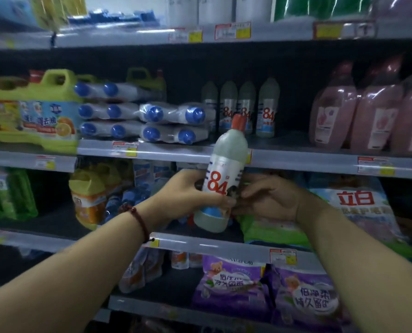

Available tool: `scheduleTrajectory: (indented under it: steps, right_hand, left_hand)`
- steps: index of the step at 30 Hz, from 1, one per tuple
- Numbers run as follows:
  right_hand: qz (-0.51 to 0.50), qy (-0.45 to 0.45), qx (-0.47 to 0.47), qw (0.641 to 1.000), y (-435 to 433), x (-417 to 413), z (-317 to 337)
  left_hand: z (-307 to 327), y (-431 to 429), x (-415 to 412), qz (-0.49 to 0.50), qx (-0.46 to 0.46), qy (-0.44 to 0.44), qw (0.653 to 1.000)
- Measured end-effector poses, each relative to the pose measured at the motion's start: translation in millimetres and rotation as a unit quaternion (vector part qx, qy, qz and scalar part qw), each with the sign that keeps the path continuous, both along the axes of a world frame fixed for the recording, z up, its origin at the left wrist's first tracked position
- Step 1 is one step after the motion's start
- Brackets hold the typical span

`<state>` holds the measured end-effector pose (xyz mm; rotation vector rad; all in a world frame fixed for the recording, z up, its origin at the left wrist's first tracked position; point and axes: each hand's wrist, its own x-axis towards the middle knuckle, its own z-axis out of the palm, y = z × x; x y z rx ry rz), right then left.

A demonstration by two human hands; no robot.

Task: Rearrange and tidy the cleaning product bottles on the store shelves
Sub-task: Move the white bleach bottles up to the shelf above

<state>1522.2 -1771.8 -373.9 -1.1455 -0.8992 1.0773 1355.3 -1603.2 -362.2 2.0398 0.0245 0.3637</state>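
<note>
A white "84" disinfectant bottle [224, 174] with a red cap is held up in front of the shelves, tilted slightly right. My left hand [185, 191] grips its lower body from the left. From the right, my right hand [270, 198] touches the bottle near its base with curled fingertips. Behind it, on the middle shelf [296, 159], stands a row of several matching 84 bottles [246, 109]. To their left lie shrink-wrapped packs of blue-capped bottles [171, 123], stacked on their sides.
Yellow-green detergent jugs [39, 111] fill the middle shelf's left end; pink bottles [368, 116] stand at its right. Below are orange-labelled jugs [89, 195], green bottles [7, 193], a white and green detergent bag [359, 212] and purple refill pouches [231, 284].
</note>
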Motion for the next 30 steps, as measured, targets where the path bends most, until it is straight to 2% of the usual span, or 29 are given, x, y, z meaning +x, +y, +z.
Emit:
scheduleTrajectory:
  steps: [4,7,13,18,22,27,30]
  right_hand:
    - [-0.049,-0.002,0.090,0.995,-14,3,36]
    - [-0.096,-0.032,0.120,0.988,-27,10,70]
    - [-0.263,-0.159,0.060,0.950,-36,46,125]
    - [-0.322,-0.201,0.004,0.925,-16,76,146]
    - [-0.340,-0.207,0.000,0.918,11,106,153]
    - [-0.390,-0.263,0.012,0.882,53,143,146]
    - [-0.409,-0.259,0.019,0.875,70,166,128]
  left_hand:
    - [45,-31,14,0.013,-0.060,-0.069,0.996]
    - [75,-48,38,0.043,-0.074,-0.102,0.991]
    - [99,-51,109,0.144,-0.103,-0.139,0.974]
    - [107,-41,172,0.180,-0.183,-0.118,0.959]
    - [110,-17,220,0.213,-0.161,-0.138,0.954]
    - [111,10,271,0.229,-0.163,-0.156,0.947]
    - [102,24,292,0.253,-0.087,-0.163,0.950]
